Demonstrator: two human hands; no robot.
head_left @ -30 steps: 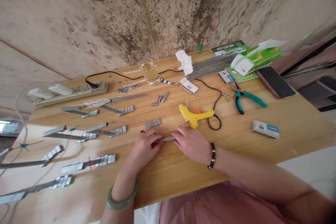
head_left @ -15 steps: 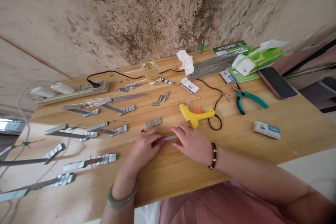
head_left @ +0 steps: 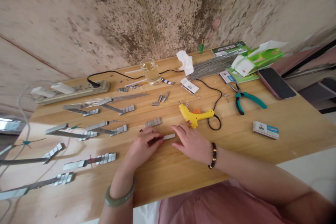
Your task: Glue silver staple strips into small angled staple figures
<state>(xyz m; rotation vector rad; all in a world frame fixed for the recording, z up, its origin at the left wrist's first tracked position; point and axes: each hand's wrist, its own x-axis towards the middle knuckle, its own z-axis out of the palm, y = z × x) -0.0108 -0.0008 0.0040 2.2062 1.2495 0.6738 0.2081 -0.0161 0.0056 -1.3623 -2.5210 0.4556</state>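
holding the grey strip (head_left: 169, 136) steady in the left hand (head_left: 144, 144): pinch firmly between thumb and fingers, without bending the thin edge. keep level, bring the right hand (head_left: 193, 143) evenly to the free end, and square up before applying any pressure. stay clear of the yellow glue gun (head_left: 195, 114), lying just beyond the right hand. position: gripped at one end by the left hand, partly hidden under the fingers, with the free end pointing into the gap between parted right thumb and fingers, apparently without contact. cannot tell whether resting on the wooden table (head_left: 168, 171).
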